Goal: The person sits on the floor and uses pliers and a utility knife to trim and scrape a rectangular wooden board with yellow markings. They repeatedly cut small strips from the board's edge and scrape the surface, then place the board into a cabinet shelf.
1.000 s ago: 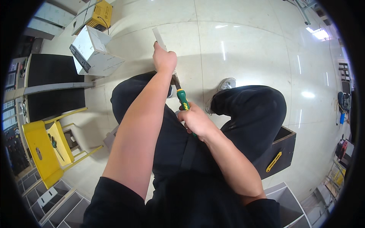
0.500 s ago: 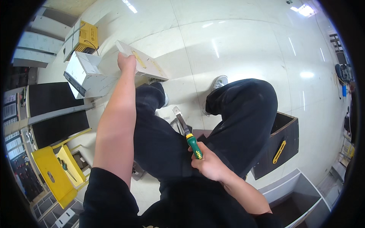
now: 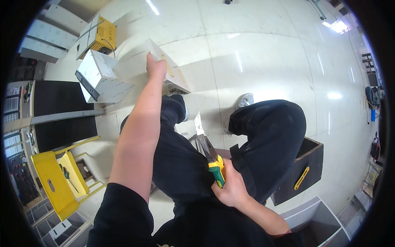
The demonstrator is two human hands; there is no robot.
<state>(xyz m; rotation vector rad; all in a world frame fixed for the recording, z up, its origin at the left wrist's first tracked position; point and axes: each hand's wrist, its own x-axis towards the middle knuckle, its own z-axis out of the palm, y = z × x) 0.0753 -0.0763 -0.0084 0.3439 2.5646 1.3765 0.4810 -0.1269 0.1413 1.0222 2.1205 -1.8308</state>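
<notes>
The panel (image 3: 170,68), a flat pale sheet with a yellowish mark on its face, sits tilted over the tiled floor (image 3: 267,53) at about 11 o'clock from the picture's middle. The left hand (image 3: 155,66) grips its near edge, arm stretched straight out, fingers wrapped round the edge and mostly hidden behind the hand. Low in the middle, at about 6 o'clock, the right hand (image 3: 230,189) is closed round the green and yellow handles of the pliers (image 3: 212,158), whose dark nose points up toward 12 o'clock between the knees; whether the nose is open or closed I cannot tell. A jagged pale scrap (image 3: 198,123) lies just above the nose. The person sits in dark trousers, with a grey shoe (image 3: 242,101) on the floor at 1 o'clock. At 10 o'clock from the panel's hand stands an open white box (image 3: 98,80), with a yellow device (image 3: 103,37) beyond it at 11 o'clock. A yellow stool (image 3: 53,185) stands at 8 o'clock, with a screwdriver lying on its lower step. A dark box (image 3: 304,173) with a yellow handle sits at 4 o'clock, just beside the right thigh.
</notes>
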